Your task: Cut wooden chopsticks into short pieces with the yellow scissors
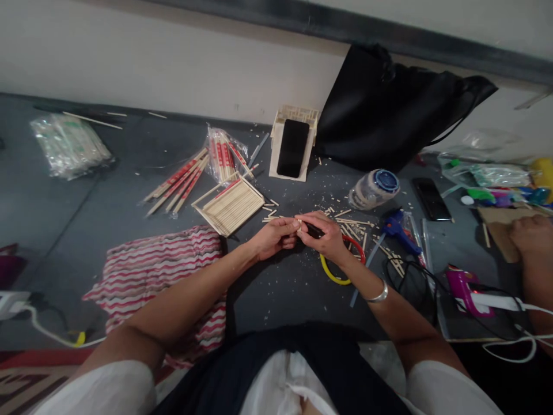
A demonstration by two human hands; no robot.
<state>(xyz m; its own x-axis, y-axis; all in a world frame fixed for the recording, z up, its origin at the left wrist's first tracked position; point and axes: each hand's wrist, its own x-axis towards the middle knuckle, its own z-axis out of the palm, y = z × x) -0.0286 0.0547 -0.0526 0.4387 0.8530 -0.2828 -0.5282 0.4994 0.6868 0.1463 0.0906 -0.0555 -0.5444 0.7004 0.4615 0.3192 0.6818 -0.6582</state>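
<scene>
My left hand (277, 237) and my right hand (327, 235) meet above the dark table. The left fingers pinch a small pale piece (299, 225), which looks like a bit of wooden stick, and the right fingertips touch it too. Inside the right hand is a dark object (314, 230), mostly covered, its kind unclear. A red-and-yellow ring-shaped thing (337, 280) lies under the right wrist. Cut stick pieces (352, 229) are scattered beside the right hand. Left of the hands rests a shallow frame of wooden sticks (235, 206).
Chopsticks (184, 181) with red wrappers and a striped cloth (164, 271) lie left. Behind are a phone (294, 148) propped on a stick-built piece and a black bag (384, 109). To the right are a jar (375, 189), a blue glue gun (401, 231), cables and another person's hand (531, 233).
</scene>
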